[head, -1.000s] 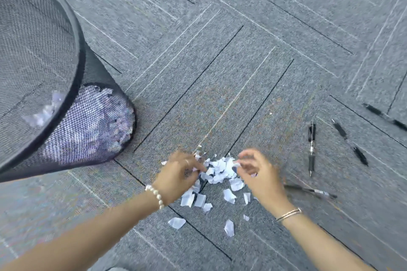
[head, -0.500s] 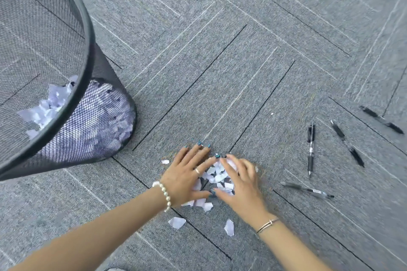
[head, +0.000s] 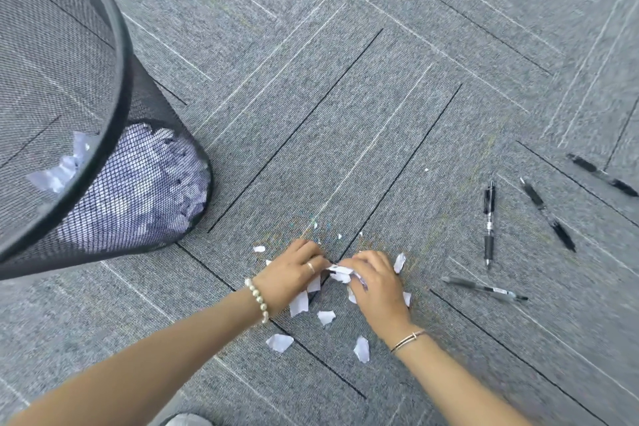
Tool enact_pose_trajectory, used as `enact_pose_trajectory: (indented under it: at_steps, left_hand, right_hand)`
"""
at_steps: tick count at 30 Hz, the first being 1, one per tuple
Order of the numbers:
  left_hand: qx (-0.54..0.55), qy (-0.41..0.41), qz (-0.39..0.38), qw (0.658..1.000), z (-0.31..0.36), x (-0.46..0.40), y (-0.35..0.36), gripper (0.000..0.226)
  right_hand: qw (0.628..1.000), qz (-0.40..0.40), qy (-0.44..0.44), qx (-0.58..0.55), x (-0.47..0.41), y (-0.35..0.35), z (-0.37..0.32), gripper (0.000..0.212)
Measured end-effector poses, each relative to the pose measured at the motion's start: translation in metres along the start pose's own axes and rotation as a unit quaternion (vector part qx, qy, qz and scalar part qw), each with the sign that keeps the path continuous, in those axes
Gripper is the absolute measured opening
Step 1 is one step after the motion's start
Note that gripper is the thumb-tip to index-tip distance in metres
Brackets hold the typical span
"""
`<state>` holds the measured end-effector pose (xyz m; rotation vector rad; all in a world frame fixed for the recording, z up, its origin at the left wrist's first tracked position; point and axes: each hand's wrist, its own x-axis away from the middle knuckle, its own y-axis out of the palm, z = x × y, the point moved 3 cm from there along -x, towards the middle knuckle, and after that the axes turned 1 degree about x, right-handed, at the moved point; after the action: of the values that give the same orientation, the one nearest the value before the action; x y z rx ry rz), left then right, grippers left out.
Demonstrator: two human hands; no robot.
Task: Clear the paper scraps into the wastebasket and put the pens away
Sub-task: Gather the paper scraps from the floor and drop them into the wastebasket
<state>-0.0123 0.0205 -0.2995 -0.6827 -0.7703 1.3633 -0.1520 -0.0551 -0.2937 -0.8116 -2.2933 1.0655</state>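
White paper scraps (head: 332, 271) lie on the grey carpet (head: 380, 114), bunched between both hands. The left hand (head: 290, 273) and right hand (head: 375, 282) curl their fingers shut around them. Four pens (head: 488, 223) lie to the right, the wastebasket (head: 114, 86) left.

Open carpet (head: 345, 114) between wastebasket (head: 119, 55), pens (head: 488, 218).

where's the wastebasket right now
In the head view the wastebasket stands on the carpet at upper left, beyond and to the left of the left hand, with paper scraps already inside.
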Motion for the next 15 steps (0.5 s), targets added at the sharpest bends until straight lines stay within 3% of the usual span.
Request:
enact_pose_trajectory:
  at_steps: [2, 4, 7, 15]
  left_hand:
    - [0.052, -0.047, -0.012, 0.997, 0.000, 0.000, 0.000, 0.024]
    - [0.086, -0.099, 0.027, 0.991, -0.003, -0.003, -0.007, 0.013]
    - [0.132, -0.146, 0.080, 0.977, -0.003, -0.007, -0.021, 0.020]
    - [0.178, -0.198, 0.191, 0.945, 0.024, -0.035, -0.121, 0.017]
  right_hand:
    - [0.999, -0.012, 0.024, -0.037, -0.002, -0.002, -0.002, 0.028]
    - [0.997, -0.012, 0.046, -0.067, -0.003, -0.007, -0.005, 0.023]
    - [0.990, 0.011, 0.079, -0.119, -0.008, -0.019, -0.015, 0.020]
    - [0.983, 0.067, 0.084, -0.151, -0.042, -0.098, -0.066, 0.022]
